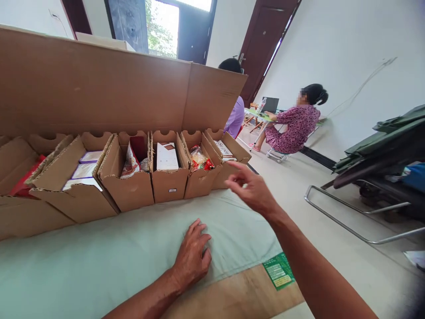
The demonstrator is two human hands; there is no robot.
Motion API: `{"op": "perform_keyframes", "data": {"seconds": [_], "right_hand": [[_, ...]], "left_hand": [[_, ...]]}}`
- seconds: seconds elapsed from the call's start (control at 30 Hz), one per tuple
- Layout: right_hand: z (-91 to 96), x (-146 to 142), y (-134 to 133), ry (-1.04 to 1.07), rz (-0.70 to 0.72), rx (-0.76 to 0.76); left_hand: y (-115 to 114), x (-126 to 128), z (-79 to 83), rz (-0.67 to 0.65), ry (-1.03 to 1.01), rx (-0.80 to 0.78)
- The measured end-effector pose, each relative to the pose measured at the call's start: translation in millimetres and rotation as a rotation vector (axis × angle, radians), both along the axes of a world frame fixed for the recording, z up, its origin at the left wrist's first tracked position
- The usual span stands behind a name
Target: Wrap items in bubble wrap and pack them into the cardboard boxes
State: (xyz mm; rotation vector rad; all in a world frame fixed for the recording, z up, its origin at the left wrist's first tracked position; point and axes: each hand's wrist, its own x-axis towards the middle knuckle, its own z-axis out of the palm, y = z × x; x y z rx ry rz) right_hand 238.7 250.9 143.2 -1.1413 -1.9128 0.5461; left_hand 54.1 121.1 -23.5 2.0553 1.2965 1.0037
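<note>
Just beyond the right grip (250, 188) and slightly to its left, a white lettered box (225, 150) lay inside the end cardboard bin (217, 176); the index finger extended toward the bin while the other fingers curled loosely, with nothing visible between them. A good reach there would probably have called for passing above the front wall with thumb and fingers spread, so the cardboard was not nudged. Lower and to the left, the left grip (194, 254), fingers relaxed and slightly parted, rested on the cloth-covered surface (99, 261).
</note>
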Motion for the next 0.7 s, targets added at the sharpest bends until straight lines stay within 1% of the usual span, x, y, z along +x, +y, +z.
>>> {"op": "perform_keyframes", "data": {"seconds": [0.03,0.07,0.13,0.17,0.23,0.27,0.33,0.37,0.43,0.53,0.57,0.63,0.7], "right_hand": [[5.8,-16,-2,-0.134,0.036,0.007],[9.6,-30,-1,-0.267,0.034,0.010],[13.0,-51,8,-0.478,-0.042,0.020],[13.3,-57,12,-0.543,-0.089,0.029],[13.1,-61,17,-0.593,-0.143,0.046],[12.7,-60,14,-0.592,-0.148,0.051],[10.4,-52,-5,-0.587,-0.143,0.062],[8.1,-46,-21,-0.580,-0.140,0.073],[1.7,-34,-66,-0.547,-0.123,0.097],[-5.2,-28,-151,-0.456,-0.067,0.112],[-4.0,-29,-180,-0.425,-0.035,0.115],[5.8,-31,-229,-0.369,0.092,0.108],[21.7,-28,-262,-0.289,0.266,0.084]], "left_hand": [[1,0,-2.3,0.001,-0.010,0.011],[1,1,-4.3,0.006,-0.022,0.020],[4,2,-6.1,0.036,-0.060,0.019],[6,3,-5.4,0.067,-0.089,0.006],[9,3,0.1,0.149,-0.161,-0.041],[9,1,4.8,0.191,-0.197,-0.069],[4,-7,16.2,0.255,-0.259,-0.114],[-2,-12,22.2,0.274,-0.285,-0.128],[-20,-27,32.8,0.286,-0.334,-0.150],[-58,-53,43.4,0.288,-0.386,-0.230],[-71,-61,45.9,0.289,-0.389,-0.260],[-95,-73,51.1,0.298,-0.390,-0.299],[-115,-80,57.0,0.315,-0.391,-0.307]]}}
